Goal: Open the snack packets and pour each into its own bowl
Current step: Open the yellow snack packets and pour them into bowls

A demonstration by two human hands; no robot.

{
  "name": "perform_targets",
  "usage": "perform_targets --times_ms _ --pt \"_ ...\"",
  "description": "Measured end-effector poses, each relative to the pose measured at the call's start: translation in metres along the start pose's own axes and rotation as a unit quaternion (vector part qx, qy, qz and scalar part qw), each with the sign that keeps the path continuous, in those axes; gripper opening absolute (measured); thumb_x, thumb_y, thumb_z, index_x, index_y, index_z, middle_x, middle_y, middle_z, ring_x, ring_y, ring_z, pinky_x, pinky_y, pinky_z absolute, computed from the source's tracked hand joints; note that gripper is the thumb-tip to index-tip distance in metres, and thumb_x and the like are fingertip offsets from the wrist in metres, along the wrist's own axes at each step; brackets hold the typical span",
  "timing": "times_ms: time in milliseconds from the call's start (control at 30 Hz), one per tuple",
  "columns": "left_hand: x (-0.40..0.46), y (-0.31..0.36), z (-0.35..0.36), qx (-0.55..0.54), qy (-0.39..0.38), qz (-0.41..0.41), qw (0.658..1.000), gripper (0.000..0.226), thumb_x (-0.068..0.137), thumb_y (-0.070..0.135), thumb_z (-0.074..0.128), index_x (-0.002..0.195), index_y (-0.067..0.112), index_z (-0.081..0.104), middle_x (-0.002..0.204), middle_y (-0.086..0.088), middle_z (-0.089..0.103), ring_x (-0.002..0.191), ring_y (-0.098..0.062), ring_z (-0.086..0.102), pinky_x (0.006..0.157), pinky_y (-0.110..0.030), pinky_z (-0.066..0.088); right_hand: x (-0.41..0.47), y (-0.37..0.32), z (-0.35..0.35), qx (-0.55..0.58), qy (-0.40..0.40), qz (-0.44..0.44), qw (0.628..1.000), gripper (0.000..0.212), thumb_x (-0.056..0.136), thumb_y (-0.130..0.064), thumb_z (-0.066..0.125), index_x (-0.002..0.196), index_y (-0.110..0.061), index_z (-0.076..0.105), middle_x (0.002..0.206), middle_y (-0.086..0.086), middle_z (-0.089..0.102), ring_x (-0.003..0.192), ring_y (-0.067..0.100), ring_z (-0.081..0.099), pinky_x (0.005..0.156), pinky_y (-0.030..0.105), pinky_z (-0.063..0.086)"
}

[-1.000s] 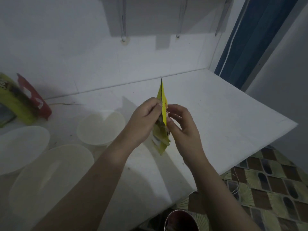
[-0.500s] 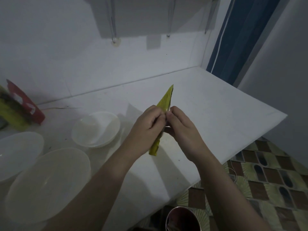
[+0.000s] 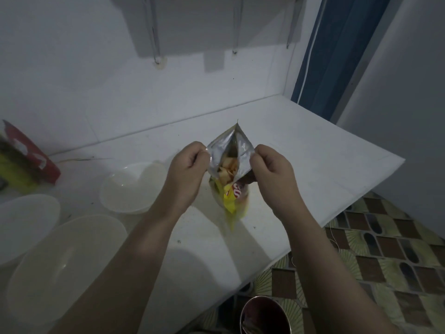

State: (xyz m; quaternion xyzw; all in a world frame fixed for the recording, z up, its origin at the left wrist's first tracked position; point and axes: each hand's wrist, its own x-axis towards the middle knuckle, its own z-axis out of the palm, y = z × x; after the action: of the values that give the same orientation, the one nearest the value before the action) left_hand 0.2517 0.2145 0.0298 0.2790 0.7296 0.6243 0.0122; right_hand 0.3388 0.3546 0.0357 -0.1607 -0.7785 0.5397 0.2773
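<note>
While our left hand (image 3: 186,173) pinches one lip of the yellow snack packet (image 3: 230,174) and our right hand (image 3: 272,173) pinches the opposite lip, the mouth of the packet stands pulled wide open between them. On both hands the fingers are curled in and clamped on the foil edge, the left ones at the left rim, the right ones at the right rim. We hold the packet upright above the white bench (image 3: 301,150), roughly over its middle; its yellow bottom end is blurred, so we cannot tell whether it touches the surface. We see the silver lining inside and pale chips (image 3: 227,171) lying in the opening.

To the left of the packet, a small white bowl (image 3: 127,186) sits on the bench, near our left wrist. A larger white bowl (image 3: 62,266) sits closer to us at the left, partly under our left forearm, and the rim of a third white bowl (image 3: 24,222) shows at the left edge. Behind them, against the white wall (image 3: 96,80), lean a red packet (image 3: 31,154) and a green packet (image 3: 13,172), blurred at the edge. Below the bench edge, a shiny metal cup (image 3: 263,317) stands on the patterned floor (image 3: 385,249).
</note>
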Motion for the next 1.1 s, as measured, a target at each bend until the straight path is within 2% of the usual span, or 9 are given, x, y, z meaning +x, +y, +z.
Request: perform_targets --times_ms 67,167,267,367,467,600,700,933,1100 --pt "0.001 -0.003 -0.006 0.009 0.03 0.002 0.999 0.023 0.084 0.018 0.044 0.065 0.006 0.04 0.062 0.002 0.035 0.058 -0.005 0.032 0.055 -0.023 0.027 0.004 -0.004 -0.004 -0.047 0.04 -0.005 0.998 0.03 0.088 -0.016 0.048 0.063 -0.004 0.035 0.06 0.013 0.038 0.06 0.031 0.049 0.055 0.039 0.041" --pt "0.002 0.0 -0.014 0.048 0.055 0.018 0.997 0.028 0.09 0.007 0.048 0.063 0.009 0.042 0.055 0.011 0.036 0.053 -0.001 0.032 0.051 -0.015 0.026 0.01 -0.01 -0.006 -0.052 0.066 -0.008 0.996 0.029 0.085 -0.021 0.047 0.066 -0.001 0.038 0.064 0.016 0.042 0.071 0.043 0.056 0.062 0.052 0.052" --pt "-0.001 0.008 -0.009 0.043 0.055 0.013 0.998 0.026 0.09 0.011 0.047 0.064 0.01 0.044 0.058 0.011 0.039 0.057 -0.003 0.034 0.053 -0.017 0.028 0.006 -0.018 0.005 -0.021 0.061 -0.015 0.998 0.03 0.088 -0.021 0.047 0.067 -0.002 0.036 0.065 0.01 0.038 0.064 0.028 0.043 0.064 0.056 0.052" --pt "-0.007 0.011 -0.001 -0.016 0.067 -0.025 0.997 0.027 0.093 0.016 0.044 0.072 0.0 0.042 0.069 -0.006 0.039 0.066 -0.012 0.038 0.063 -0.029 0.033 0.001 -0.023 0.01 -0.01 0.06 -0.029 0.998 0.031 0.094 -0.014 0.047 0.072 0.005 0.037 0.065 0.007 0.036 0.062 0.015 0.036 0.056 0.039 0.038" --pt "-0.011 0.01 0.002 -0.1 0.08 -0.073 0.989 0.028 0.095 0.026 0.04 0.073 0.01 0.046 0.074 -0.002 0.044 0.071 -0.011 0.044 0.073 -0.033 0.041 0.0 -0.028 0.008 0.004 0.065 -0.047 0.997 0.028 0.093 -0.012 0.044 0.072 0.005 0.035 0.064 0.005 0.033 0.061 0.011 0.034 0.057 0.031 0.032" --pt "-0.008 -0.012 0.004 -0.129 0.05 -0.219 0.966 0.049 0.074 0.055 0.045 0.098 0.013 0.057 0.101 -0.011 0.059 0.089 -0.017 0.052 0.083 -0.037 0.044 -0.002 -0.038 0.008 0.048 0.046 -0.074 0.995 0.03 0.09 -0.019 0.042 0.075 0.007 0.037 0.07 0.018 0.035 0.066 0.019 0.037 0.059 0.044 0.041" --pt "-0.008 -0.028 -0.002 -0.202 -0.001 -0.359 0.911 0.039 0.098 0.038 0.043 0.121 0.008 0.054 0.13 -0.02 0.055 0.113 -0.033 0.054 0.104 -0.045 0.043 -0.006 -0.045 0.011 0.075 0.007 -0.108 0.991 0.032 0.093 -0.019 0.041 0.076 0.008 0.039 0.072 0.02 0.037 0.066 0.018 0.038 0.061 0.037 0.036" --pt "-0.008 -0.028 -0.053 -0.308 0.04 -0.299 0.902 0.026 0.102 0.018 0.041 0.097 0.01 0.064 0.089 -0.01 0.069 0.083 -0.024 0.064 0.074 -0.037 0.053 -0.007 -0.073 0.042 0.111 -0.077 -0.151 0.979 0.03 0.097 -0.014 0.039 0.076 0.007 0.044 0.068 0.013 0.039 0.062 0.009 0.039 0.055 0.02 0.034" --pt "0.01 -0.049 -0.139 -0.301 0.092 -0.295 0.902 0.05 0.098 0.046 0.049 0.132 0.01 0.056 0.129 -0.018 0.061 0.116 -0.038 0.06 0.1 -0.055 0.045 -0.013 -0.101 0.088 0.177 -0.141 -0.142 0.964 0.03 0.095 -0.014 0.041 0.066 -0.018 0.035 0.063 -0.002 0.034 0.059 0.011 0.033 0.053 0.024 0.029"
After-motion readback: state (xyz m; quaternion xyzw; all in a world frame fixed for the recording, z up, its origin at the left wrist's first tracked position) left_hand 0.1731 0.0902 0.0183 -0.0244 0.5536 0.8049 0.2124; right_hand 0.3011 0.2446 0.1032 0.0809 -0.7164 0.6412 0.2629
